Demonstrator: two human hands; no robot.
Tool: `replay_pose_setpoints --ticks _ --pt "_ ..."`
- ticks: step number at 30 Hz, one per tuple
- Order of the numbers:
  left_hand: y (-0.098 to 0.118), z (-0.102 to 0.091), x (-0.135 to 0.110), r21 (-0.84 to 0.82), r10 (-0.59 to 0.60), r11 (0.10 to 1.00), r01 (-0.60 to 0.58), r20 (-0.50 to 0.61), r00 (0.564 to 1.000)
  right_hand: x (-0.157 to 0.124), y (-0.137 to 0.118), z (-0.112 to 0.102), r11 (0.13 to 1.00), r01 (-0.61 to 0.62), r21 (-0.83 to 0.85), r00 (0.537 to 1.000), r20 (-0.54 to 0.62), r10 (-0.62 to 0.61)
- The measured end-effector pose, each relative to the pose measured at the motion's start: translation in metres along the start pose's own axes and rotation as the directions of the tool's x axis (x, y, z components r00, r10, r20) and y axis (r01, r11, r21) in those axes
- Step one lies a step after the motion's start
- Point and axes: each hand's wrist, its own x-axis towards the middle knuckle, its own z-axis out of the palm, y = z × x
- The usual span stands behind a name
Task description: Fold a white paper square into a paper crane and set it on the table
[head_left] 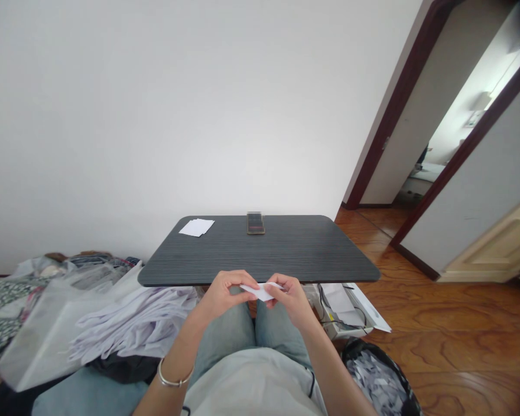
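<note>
A small piece of white paper, which looks folded, is pinched between both hands just in front of the table's near edge. My left hand grips its left end between thumb and fingers. On its right end, my right hand closes with thumb and index finger. Beyond them lies the dark grey table. A few white sheets of paper rest at its far left corner. Near the back edge, in the middle, stands a phone-like dark rectangular object.
Folded pale cloth and a clear plastic bag are heaped at the left. To the right are a white box with cables and a black-lined bin of paper scraps. A white wall rises behind the table.
</note>
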Motion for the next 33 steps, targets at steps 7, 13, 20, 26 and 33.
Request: replay_pose_setpoints --ticks 7,13,20,26,33 --pt "-0.005 0.002 0.0 0.107 0.095 0.991 -0.084 -0.104 0.99 0.001 0.0 0.002 0.987 0.075 0.141 0.994 -0.088 -0.063" --pt "-0.007 0.005 0.002 0.136 0.193 0.977 -0.161 -0.271 0.943 -0.002 0.002 0.003 0.97 0.219 0.11 0.976 -0.042 -0.216" --pt "-0.002 0.016 0.003 0.18 0.259 0.96 -0.214 -0.286 0.923 -0.001 0.007 0.007 0.954 0.29 0.075 0.951 -0.133 -0.279" --pt "-0.004 0.021 0.003 0.176 0.241 0.965 -0.195 -0.303 0.922 -0.001 0.006 0.01 0.943 0.32 0.091 0.933 -0.205 -0.297" --pt "-0.007 0.02 0.001 0.15 0.212 0.974 -0.171 -0.326 0.921 -0.001 0.007 0.011 0.942 0.318 0.105 0.932 -0.22 -0.29"
